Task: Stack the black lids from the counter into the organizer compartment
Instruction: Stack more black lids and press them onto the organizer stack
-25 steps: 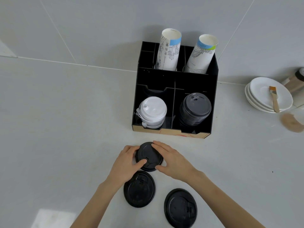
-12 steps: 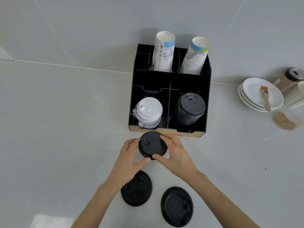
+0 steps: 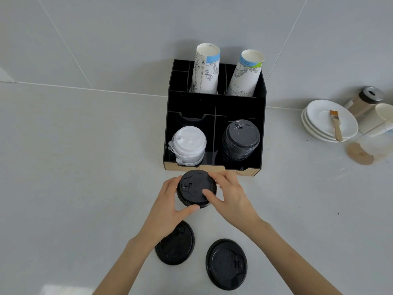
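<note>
**A:** What are you seeing right now?

**B:** I'm looking down at the counter (image 3: 63,188). Both hands are gripping a black lid (image 3: 196,189), held just in front of the organizer (image 3: 214,107). The left hand (image 3: 168,211) is cupping its left and near edge, thumb curling under the rim. The right hand (image 3: 230,196) is clasping the right edge, thumb pressing on the lid's top.

**A:** And the other lids?

**B:** Two more are lying flat on the counter near me: the left loose lid (image 3: 176,245) is sitting partly under the left wrist, the right loose lid (image 3: 226,264) just beside it, apart. The black stack (image 3: 241,139) is standing in the organizer's front right compartment, and the white lids (image 3: 188,145) are filling the front left one.

**A:** Anything else?

**B:** Two paper cups (image 3: 205,69) are leaning in the back compartments. Off to the right I'm seeing stacked white plates (image 3: 314,122) with a brush (image 3: 336,127) resting on top.
</note>
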